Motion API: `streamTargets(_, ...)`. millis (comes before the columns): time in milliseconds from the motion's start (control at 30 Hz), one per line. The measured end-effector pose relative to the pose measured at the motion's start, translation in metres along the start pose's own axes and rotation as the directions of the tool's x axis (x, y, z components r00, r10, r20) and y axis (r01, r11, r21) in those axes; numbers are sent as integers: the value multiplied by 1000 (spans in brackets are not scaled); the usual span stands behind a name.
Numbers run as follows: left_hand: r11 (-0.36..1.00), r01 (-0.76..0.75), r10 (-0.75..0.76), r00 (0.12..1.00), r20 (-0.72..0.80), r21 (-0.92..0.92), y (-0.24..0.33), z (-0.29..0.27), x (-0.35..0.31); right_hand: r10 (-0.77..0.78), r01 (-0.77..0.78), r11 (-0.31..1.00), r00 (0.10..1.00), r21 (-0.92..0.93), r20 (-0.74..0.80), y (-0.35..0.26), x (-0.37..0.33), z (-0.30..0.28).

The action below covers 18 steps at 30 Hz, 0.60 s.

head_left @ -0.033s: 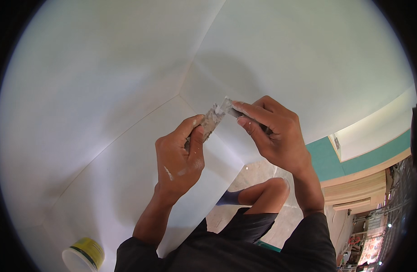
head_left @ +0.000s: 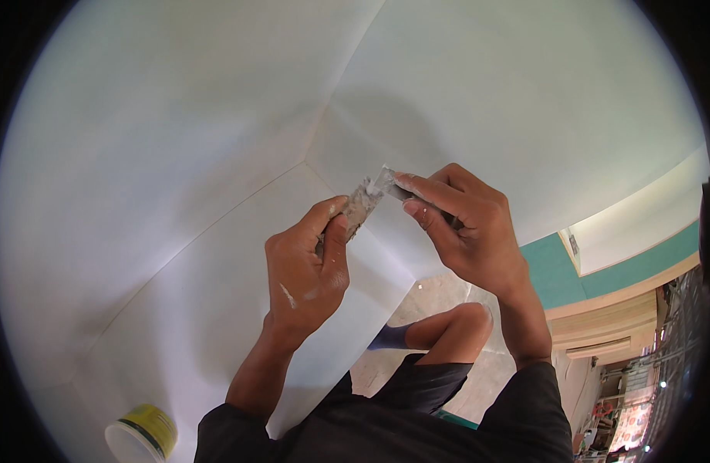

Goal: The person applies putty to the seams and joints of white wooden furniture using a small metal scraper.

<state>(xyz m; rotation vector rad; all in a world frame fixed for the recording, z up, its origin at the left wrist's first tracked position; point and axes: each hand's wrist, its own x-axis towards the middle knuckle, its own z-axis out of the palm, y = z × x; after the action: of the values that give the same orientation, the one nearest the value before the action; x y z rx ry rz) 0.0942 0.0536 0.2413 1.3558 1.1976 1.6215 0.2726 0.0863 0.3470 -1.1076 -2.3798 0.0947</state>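
My left hand (head_left: 307, 262) is closed round a flat, grey, putty-crusted scraper (head_left: 362, 202), its thumb lying along the near side. White paste sits at the scraper's tip. My right hand (head_left: 470, 220) pinches a small thin putty knife (head_left: 388, 182) between thumb and fingers. The knife's edge meets or nearly meets the scraper's pasty end; whether they touch I cannot tell. Dried white smears mark both hands. The handle ends of both tools are hidden inside my fingers.
Pale panels (head_left: 208, 301) with thin seams meet in a corner ahead. A yellow-and-white plastic tub (head_left: 143, 434) stands at lower left. To the right are a green-faced panel (head_left: 551, 270) with a rectangular opening and a wooden piece (head_left: 613, 324). My bent leg rests over the concrete floor (head_left: 424, 297).
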Motion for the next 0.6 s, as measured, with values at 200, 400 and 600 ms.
streamTargets(200,999,-30,30,1000,-1,-10,5,0,-5,-73,71,993,997,-96,-27,-1,1,8)
streamTargets(400,999,-36,36,999,-9,-38,3,2,-6,-85,80,986,996,-147,-27,-1,-1,9)
streamTargets(600,998,-18,18,1000,4,-56,4,0,-5,-40,39,991,999,-124,-4,-4,-2,8)
